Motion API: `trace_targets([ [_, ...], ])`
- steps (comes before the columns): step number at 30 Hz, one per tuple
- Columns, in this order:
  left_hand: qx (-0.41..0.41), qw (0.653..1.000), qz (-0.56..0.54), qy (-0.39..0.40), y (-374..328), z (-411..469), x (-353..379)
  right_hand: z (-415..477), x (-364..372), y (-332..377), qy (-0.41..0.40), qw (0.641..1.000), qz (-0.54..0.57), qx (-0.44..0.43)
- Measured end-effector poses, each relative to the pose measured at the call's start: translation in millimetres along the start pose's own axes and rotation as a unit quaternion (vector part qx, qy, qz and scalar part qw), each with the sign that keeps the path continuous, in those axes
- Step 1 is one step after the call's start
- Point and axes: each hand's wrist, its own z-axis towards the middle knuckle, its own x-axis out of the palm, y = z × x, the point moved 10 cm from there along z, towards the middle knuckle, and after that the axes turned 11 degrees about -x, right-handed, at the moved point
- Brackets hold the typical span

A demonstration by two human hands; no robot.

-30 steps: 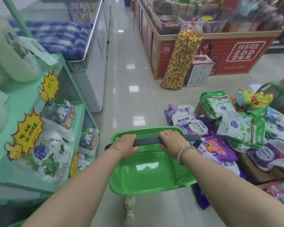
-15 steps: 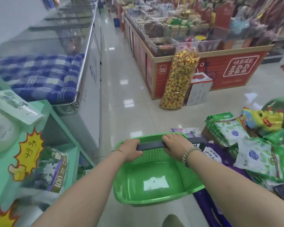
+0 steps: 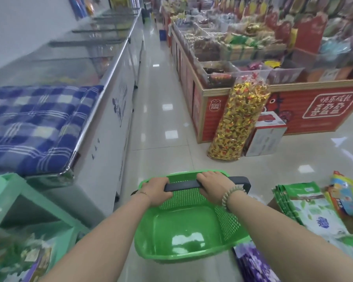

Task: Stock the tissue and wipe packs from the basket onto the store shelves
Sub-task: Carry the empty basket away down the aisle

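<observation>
A green plastic basket (image 3: 183, 233) hangs in front of me with nothing inside it. Its dark handle (image 3: 183, 186) runs across the top. My left hand (image 3: 157, 191) grips the handle's left end and my right hand (image 3: 216, 186) grips it toward the right. Green and white tissue packs (image 3: 306, 208) lie piled at the right, with purple packs (image 3: 253, 263) below the basket's right corner. At the lower left stands a pale green shelf (image 3: 41, 202) with blurred packs (image 3: 29, 259) on its lower level.
A long white chest freezer (image 3: 114, 110) with a blue checked blanket (image 3: 33, 127) lines the left side. A red snack stand (image 3: 293, 110), a tall sack of gold candy (image 3: 238, 123) and a white carton (image 3: 265, 137) stand at the right. A tiled aisle (image 3: 157, 98) runs ahead between them.
The view has lifted and moved forward down the aisle. The shelf and the pile of packs have slid toward the frame's edges. Both hands keep their hold on the basket handle.
</observation>
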Motion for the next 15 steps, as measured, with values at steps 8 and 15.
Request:
trace_targets([
  [8,-0.023,0.999,-0.028,-0.015,-17,105,-50,88,-29,-94,-0.003,0.999,-0.007,-0.033],
  [15,-0.032,0.999,-0.039,-0.013,-5,206,-89,174,-41,-160,-0.007,1.000,-0.011,-0.025],
])
